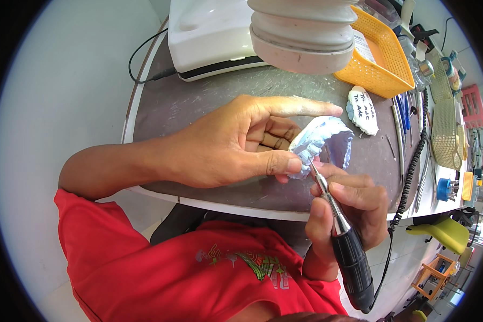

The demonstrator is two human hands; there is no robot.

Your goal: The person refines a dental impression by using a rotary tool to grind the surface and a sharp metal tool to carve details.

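Left hand (pixel 220 142) is gripping pale-blue dental cast (pixel 312 135) above table's (pixel 241 197) front edge; right hand (pixel 362 201) is grasping rotary handpiece (pixel 352 263), tip at the teeth. Likely trimming; next move seemingly calling for steady bracing, light pressure.

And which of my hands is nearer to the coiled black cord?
Right. Your right hand, gripping the handpiece, is just left of the cord; your left hand, holding the blue model, is farther left.
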